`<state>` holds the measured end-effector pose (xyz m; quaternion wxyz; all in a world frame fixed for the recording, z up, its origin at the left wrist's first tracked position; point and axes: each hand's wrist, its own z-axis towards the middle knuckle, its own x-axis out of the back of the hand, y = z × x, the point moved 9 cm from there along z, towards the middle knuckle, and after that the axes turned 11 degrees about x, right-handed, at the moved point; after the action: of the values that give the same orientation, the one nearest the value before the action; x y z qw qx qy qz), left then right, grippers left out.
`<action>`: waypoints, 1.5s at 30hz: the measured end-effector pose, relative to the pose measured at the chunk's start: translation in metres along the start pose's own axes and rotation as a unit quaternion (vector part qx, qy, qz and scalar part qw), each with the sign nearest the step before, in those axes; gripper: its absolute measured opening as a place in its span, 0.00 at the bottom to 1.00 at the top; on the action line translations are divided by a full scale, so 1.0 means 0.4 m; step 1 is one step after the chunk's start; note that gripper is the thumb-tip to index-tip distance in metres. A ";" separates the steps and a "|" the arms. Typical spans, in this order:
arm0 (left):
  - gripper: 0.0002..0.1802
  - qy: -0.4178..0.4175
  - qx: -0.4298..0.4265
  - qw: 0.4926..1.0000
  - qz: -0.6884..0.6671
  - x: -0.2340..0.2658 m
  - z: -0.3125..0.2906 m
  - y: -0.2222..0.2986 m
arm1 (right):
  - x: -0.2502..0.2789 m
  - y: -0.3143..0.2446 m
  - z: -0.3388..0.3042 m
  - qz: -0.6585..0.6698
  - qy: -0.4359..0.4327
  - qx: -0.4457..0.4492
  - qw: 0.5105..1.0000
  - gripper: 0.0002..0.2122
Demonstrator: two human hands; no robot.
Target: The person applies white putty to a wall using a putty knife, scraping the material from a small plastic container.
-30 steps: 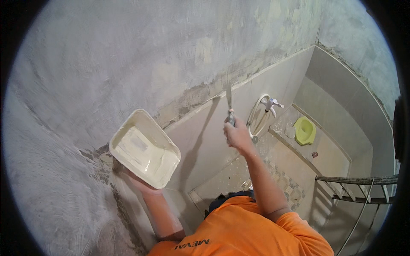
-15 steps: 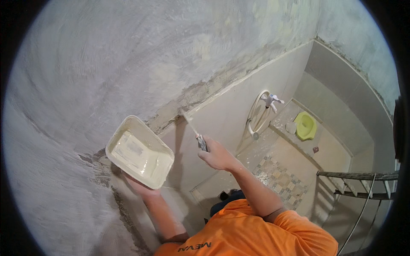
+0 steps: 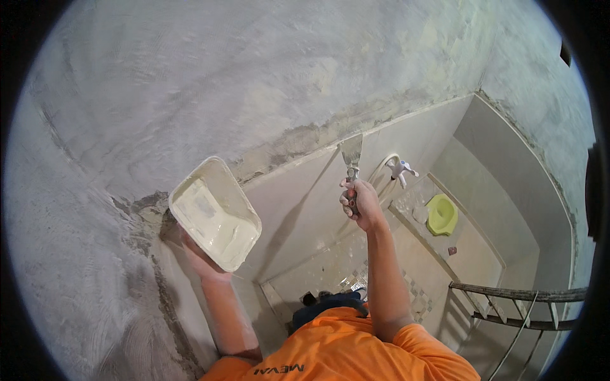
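Note:
My left hand (image 3: 204,255) grips a rectangular, off-white plastic tub (image 3: 249,236) from below and holds it tilted beside the wall. Pale, wet filler (image 3: 219,222) coats the inside of the tub. In my right hand (image 3: 365,204) is a putty knife (image 3: 351,152), its fingers wrapped round the handle and its wide metal blade pointing up. The blade lies by the top edge of the grey wall panel (image 3: 305,190), just under the rough plaster strip (image 3: 298,141); whether it touches is hard to tell.
Patchy grey plaster (image 3: 190,82) covers the upper wall. A white tap with a hose (image 3: 399,169) sits on the panel to the right. Below it, a yellow-green squat toilet (image 3: 441,214) is set in a raised step. A ladder (image 3: 518,293) stands at the lower right.
My right hand has swung up and to the right along the panel's top edge, and the putty knife's blade now shows its flat side. The tub is still in my left hand.

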<state>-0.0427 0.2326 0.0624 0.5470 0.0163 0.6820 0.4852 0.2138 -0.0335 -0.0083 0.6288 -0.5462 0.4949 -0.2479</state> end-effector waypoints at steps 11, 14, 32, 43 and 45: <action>0.32 0.026 0.034 0.998 -0.038 0.029 0.009 -0.005 | -0.139 0.136 -0.049 0.053 -0.072 -0.027 0.996 0.07; 0.33 0.042 0.041 0.997 -0.042 0.014 0.002 -0.002 | -0.209 0.154 -0.127 0.019 -0.191 -0.054 0.980 0.08; 0.31 0.048 0.048 0.989 -0.132 0.038 0.003 0.014 | -0.200 -0.280 0.012 -0.581 -0.189 0.375 0.697 0.12; 0.31 0.028 0.003 0.995 -0.101 0.044 0.015 0.040 | -0.058 -0.306 0.208 -0.656 -0.041 0.289 0.696 0.19; 0.31 -0.001 0.007 0.993 -0.117 0.050 0.005 0.037 | 0.016 -0.340 0.194 -0.665 -0.012 0.273 0.695 0.17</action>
<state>-0.0566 0.2529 0.0581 0.6007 -0.0594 0.6820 0.4129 0.3165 -0.0429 0.1096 0.4270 -0.5400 -0.0948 -0.7191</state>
